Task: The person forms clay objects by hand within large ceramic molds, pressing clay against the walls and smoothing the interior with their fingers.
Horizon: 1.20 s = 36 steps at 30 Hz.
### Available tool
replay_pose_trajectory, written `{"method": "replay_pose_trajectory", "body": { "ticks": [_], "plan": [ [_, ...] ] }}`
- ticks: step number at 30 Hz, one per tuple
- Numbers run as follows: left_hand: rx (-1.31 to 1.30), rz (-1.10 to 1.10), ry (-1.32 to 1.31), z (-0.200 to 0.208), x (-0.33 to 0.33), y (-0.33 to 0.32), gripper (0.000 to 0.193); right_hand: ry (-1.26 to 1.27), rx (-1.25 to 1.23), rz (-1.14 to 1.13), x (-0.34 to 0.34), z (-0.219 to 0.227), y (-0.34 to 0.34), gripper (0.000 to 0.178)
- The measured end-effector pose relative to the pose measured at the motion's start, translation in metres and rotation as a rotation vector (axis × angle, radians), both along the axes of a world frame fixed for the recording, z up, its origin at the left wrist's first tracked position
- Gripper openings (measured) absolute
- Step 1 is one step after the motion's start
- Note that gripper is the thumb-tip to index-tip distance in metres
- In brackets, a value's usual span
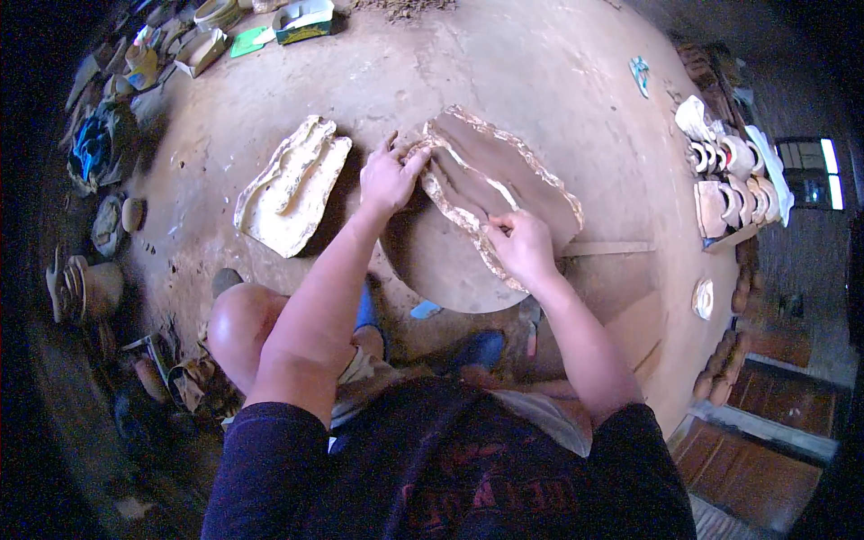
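The mould point(556, 189) lies face up on a round disc point(441, 270), ahead of the person and slightly right of centre. It is long and irregular, with a rough, chipped rim mottled cream and brown. Its interior is smooth, brown and clay-like; a pale, winding strip point(470, 166) runs lengthwise between darker hollows.

The left hand point(389, 178) is at the mould's left upper edge, fingers partly spread, fingertips at the rim. The right hand point(522, 245) is over the near side, fingers bent closely together; whether either hand grips anything cannot be told.

A cream mould point(292, 189) with a raised, curving relief lies on the floor point(540, 63) to the left, apart from the disc. The floor is dusty, brownish grey and stained. A box point(303, 22) and a green sheet point(248, 41) lie at the far side. A turquoise sandal point(639, 76) and rows of curved pieces point(742, 202) are to the right.
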State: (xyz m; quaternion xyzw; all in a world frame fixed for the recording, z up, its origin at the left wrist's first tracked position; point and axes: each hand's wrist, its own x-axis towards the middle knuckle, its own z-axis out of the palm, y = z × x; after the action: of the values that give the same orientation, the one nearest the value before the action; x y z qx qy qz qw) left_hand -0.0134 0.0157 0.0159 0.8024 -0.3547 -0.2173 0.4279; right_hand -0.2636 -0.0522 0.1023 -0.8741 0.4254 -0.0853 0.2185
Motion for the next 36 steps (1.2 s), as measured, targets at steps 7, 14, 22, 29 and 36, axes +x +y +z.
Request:
{"method": "replay_pose_trajectory", "body": {
  "ticks": [7,14,22,29,36],
  "plan": [
    [0.019,-0.016,0.038,0.006,0.002,-0.002,0.062,0.051,0.260,-0.128,-0.001,0.014,0.002,0.028],
    [0.009,0.003,-0.032,-0.010,0.008,-0.007,0.055,0.030,0.065,-0.019,-0.017,0.004,0.009,0.028],
    [-0.021,-0.016,-0.029,-0.015,0.007,-0.019,0.065,0.029,0.015,0.073,-0.047,-0.001,0.012,0.029],
    [0.017,-0.068,-0.012,-0.020,0.010,-0.019,0.058,0.143,0.334,-0.065,-0.044,0.017,0.004,0.029],
    [-0.032,-0.051,-0.036,-0.029,0.013,-0.018,0.060,0.196,0.017,0.120,-0.062,0.020,0.008,0.028]
  ]
}}
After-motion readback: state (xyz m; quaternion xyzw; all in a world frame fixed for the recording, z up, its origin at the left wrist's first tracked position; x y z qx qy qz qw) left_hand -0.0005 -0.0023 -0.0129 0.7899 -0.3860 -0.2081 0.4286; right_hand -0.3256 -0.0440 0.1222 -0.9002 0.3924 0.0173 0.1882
